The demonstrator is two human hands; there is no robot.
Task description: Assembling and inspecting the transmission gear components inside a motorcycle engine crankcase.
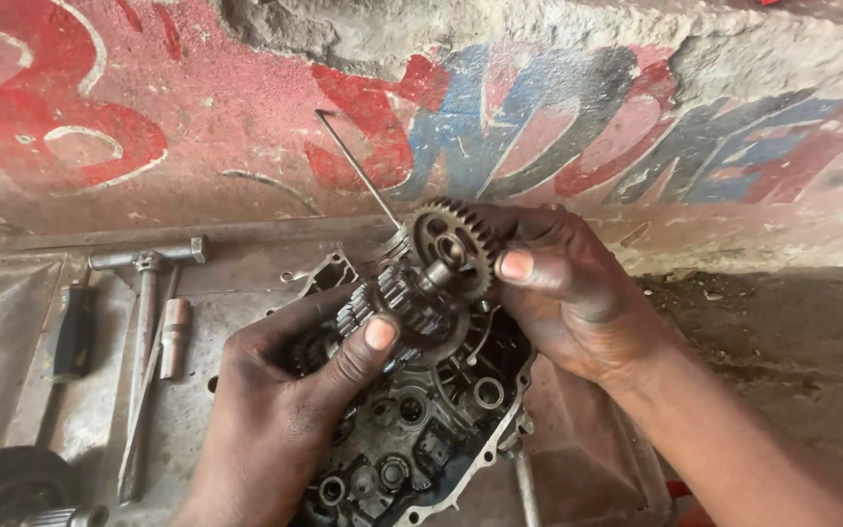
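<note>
Painted wall behind, metal tray (12, 332) below: your left hand (275, 410) and right hand (568, 293) both clamp the gear shaft (421, 283), held just above the engine case (441, 420).

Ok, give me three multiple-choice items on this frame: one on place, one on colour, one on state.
1. Where is the gear cluster?
A. Held above the open engine case
B. On the ground at right
C. Beside the wall

2. Main colours of the painted wall?
A. Green, yellow
B. Red, blue
C. Plain white

3. How is the gear cluster held?
A. By the left hand alone
B. By neither hand
C. By both hands, the right hand too

Answers: 1 A, the case lies beneath it; 2 B, red and blue lettering shows; 3 C, fingers of both hands grip it.
</note>
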